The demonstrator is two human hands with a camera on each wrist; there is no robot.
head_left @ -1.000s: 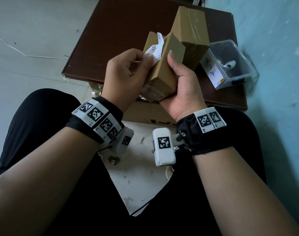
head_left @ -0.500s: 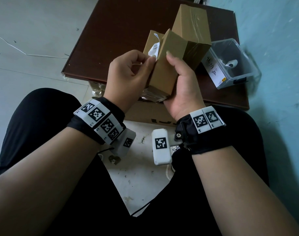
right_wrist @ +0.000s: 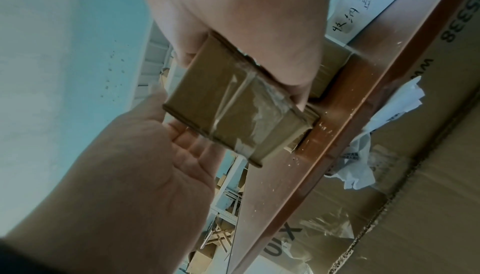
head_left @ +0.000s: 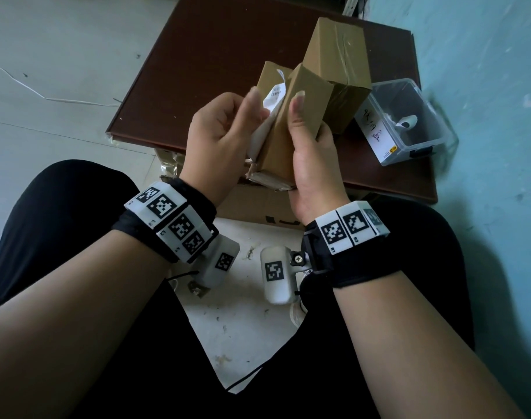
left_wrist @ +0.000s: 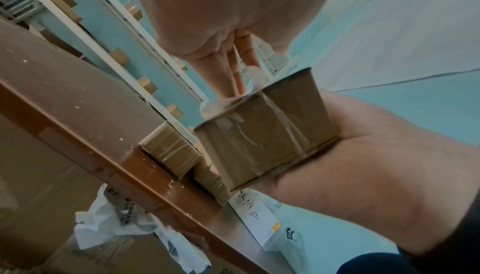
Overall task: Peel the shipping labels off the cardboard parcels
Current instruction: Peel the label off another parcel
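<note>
Brown surface (head_left: 215, 49) carries 2 taped parcels (head_left: 338, 65) and 1 clear plastic bin (head_left: 409, 116) holding a small white item (head_left: 406, 121). Under the surface: large carton (right_wrist: 415, 196) with crumpled white labels (left_wrist: 124, 227). Held parcel (head_left: 294, 128) sits above the near edge; right hand (head_left: 312, 158) grip clamped round it. Left hand (head_left: 224, 137) grip pinches the half-peeled shipping label (head_left: 273, 95).

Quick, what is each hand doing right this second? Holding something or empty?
Left hand: closed, pinching the white shipping label and pulling it off the parcel.
Right hand: closed around the small cardboard parcel, holding it steady.
</note>
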